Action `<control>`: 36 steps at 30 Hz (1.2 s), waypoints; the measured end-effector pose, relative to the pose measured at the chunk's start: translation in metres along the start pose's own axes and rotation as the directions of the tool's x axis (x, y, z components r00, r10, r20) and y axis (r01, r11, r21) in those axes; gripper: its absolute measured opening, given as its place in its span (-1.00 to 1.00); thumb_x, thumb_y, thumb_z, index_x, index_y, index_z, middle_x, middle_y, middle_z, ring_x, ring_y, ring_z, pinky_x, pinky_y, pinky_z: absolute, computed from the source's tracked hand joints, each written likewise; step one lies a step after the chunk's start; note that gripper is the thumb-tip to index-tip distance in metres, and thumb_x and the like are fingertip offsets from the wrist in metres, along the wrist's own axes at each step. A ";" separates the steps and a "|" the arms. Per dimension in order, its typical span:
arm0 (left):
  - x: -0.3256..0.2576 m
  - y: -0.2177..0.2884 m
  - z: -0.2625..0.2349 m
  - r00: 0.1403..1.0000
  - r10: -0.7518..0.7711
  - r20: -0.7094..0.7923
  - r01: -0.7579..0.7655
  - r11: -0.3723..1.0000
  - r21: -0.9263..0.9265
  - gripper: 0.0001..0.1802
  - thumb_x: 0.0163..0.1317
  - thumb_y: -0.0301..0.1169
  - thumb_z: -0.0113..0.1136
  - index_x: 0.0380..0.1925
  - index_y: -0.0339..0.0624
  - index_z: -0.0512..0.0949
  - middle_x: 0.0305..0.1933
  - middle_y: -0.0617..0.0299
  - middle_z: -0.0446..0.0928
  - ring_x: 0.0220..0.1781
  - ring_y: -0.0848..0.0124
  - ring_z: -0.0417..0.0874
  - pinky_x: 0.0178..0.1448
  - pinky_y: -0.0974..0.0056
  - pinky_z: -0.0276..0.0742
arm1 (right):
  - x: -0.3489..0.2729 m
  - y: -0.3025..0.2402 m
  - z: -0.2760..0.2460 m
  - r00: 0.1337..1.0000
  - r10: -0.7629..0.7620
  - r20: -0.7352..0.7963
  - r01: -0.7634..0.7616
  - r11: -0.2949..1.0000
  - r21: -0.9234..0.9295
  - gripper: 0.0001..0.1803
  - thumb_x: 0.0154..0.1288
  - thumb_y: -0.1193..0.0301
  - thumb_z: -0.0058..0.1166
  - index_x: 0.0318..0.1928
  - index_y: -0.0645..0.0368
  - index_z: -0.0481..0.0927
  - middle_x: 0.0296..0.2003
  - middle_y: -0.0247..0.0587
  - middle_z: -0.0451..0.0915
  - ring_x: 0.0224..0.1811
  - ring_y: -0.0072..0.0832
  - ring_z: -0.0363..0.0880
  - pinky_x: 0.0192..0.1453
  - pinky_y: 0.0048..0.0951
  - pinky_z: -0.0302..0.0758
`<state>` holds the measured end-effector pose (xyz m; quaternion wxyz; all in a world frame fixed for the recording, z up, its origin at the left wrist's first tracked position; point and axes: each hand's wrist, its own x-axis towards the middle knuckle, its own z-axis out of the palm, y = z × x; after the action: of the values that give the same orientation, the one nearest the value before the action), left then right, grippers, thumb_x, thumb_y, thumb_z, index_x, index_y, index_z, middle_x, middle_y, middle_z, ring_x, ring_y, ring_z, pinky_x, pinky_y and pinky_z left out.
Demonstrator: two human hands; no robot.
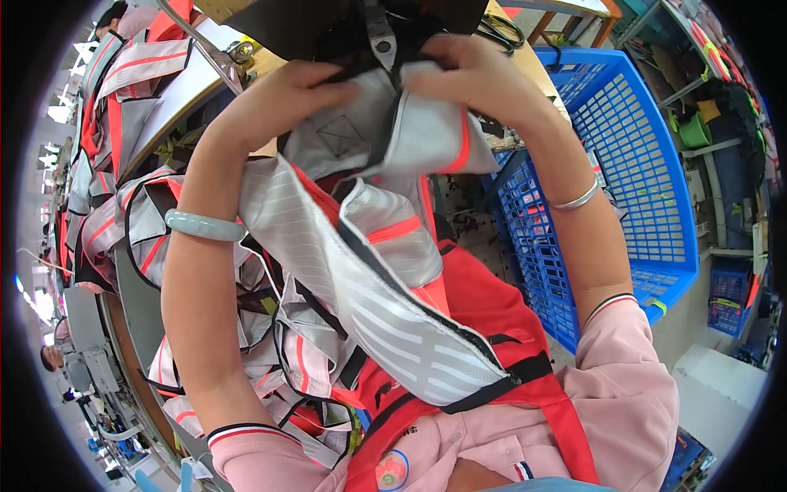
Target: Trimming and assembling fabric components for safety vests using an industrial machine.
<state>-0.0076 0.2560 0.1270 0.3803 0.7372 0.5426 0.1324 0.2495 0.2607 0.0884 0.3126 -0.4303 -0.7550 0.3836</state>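
"Below the dark machine head (279, 29) with its upright metal bar (381, 39), what do the hands have?"

"A soft pale grey cloth piece with bright red-orange stripes and black edging (393, 328). Its upper end bunches between the hands, and its long tail slants down to the front of the bright red apron (492, 303)."

"And the fingers?"

"Narrow on both sides. The left hand (299, 94) and the right hand (471, 74) each seem to pinch a fold; blur hides how firmly."

"Why lift it so high?"

"Probably to bring that upper end close to the machine. The elbows spread wide, perhaps so the loose length can hang between the forearms without twisting."

"How much room is there?"

"Little on the left: a heap of similar grey striped pieces with black edging (303, 361) crowds the left forearm. On the right, a dark gap separates the cloth from the large blue plastic lattice basket (674, 176), partly covered by the right forearm. Its place beside the person looks chosen for easy reach."

"Any edges to mind?"

"The right edge of the tan table (531, 72) ends between the right wrist and the basket's far corner. Above, the machine's underside limits lifting; I'd judge the freest way is down, toward the lap."
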 end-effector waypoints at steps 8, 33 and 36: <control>-0.043 -0.021 0.039 0.973 0.111 0.202 -0.103 0.994 -0.048 -0.72 0.34 -0.28 0.15 -0.39 -0.32 0.46 -0.50 0.50 0.24 -0.39 0.69 0.19 -0.35 0.44 0.21 | -0.093 -0.029 -0.004 0.983 -0.083 0.165 0.107 0.984 -0.144 -0.55 0.05 0.19 0.33 -0.12 0.21 0.60 -0.28 -0.17 0.59 -0.35 -0.32 0.60 -0.30 -0.41 0.51; -0.057 -0.050 0.204 0.911 0.292 0.290 -0.216 0.939 -0.268 -0.45 0.45 -0.04 -0.21 -0.18 -0.29 0.61 -0.26 0.10 0.64 -0.09 0.21 0.62 0.29 0.22 0.31 | -0.168 -0.003 0.078 0.845 -0.083 0.529 0.461 0.614 -0.641 -0.82 0.03 0.40 0.16 -0.33 0.20 0.61 -0.36 -0.06 0.64 -0.33 -0.19 0.68 -0.31 -0.25 0.58; -0.083 -0.045 0.200 0.821 0.233 0.521 -0.317 0.945 0.077 -0.56 0.41 -0.13 -0.16 -0.35 -0.23 0.58 -0.34 0.08 0.60 -0.21 0.06 0.57 0.38 0.08 0.19 | -0.182 -0.001 0.062 0.856 -0.068 0.512 0.426 0.653 -0.626 -0.84 0.17 0.37 0.11 -0.30 0.20 0.58 -0.37 -0.12 0.60 -0.41 -0.16 0.63 -0.34 -0.23 0.56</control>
<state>0.0514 0.1028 -0.0215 0.4254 0.8445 0.3205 -0.0555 0.2780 0.0794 0.0316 -0.0122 -0.3078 -0.9465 0.0961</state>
